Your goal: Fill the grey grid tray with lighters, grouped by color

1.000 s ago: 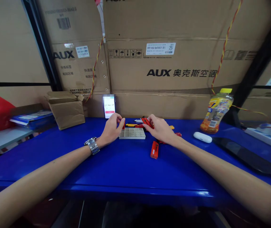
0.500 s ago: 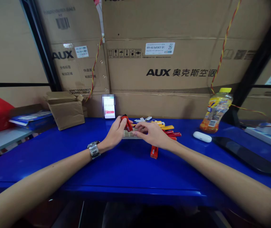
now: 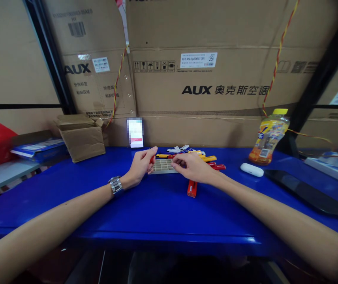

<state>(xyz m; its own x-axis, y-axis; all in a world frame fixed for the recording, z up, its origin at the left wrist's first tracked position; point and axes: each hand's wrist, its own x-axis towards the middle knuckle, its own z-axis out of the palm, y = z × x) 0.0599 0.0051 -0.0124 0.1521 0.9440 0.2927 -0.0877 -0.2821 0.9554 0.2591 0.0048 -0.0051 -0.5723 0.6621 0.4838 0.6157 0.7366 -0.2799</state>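
Note:
My left hand [image 3: 139,167] is closed at the left end of a pale gridded tray [image 3: 162,165]. A bit of a red lighter [image 3: 152,159] shows between its fingers; the rest is hidden. My right hand [image 3: 191,165] has thumb and fingertips pinched together over the tray's right end, and I cannot make out what is between them. The tray's visible cells have nothing standing in them. Beneath my right wrist lies another red lighter [image 3: 192,189]. Behind that hand are several yellow lighters [image 3: 209,158], red lighters [image 3: 218,167] and white-and-blue ones [image 3: 175,150].
A lit phone [image 3: 135,133] leans on the large cardboard boxes [image 3: 216,130] behind the blue table [image 3: 121,221]. To the left sits a small open carton [image 3: 83,138]. A drink bottle [image 3: 268,138], white earphone case [image 3: 252,170] and dark flat object [image 3: 299,189] are at right.
My left hand has moved left and turned, so the red lighter it holds is now mostly hidden. My right hand has shifted slightly right, uncovering more of the tray.

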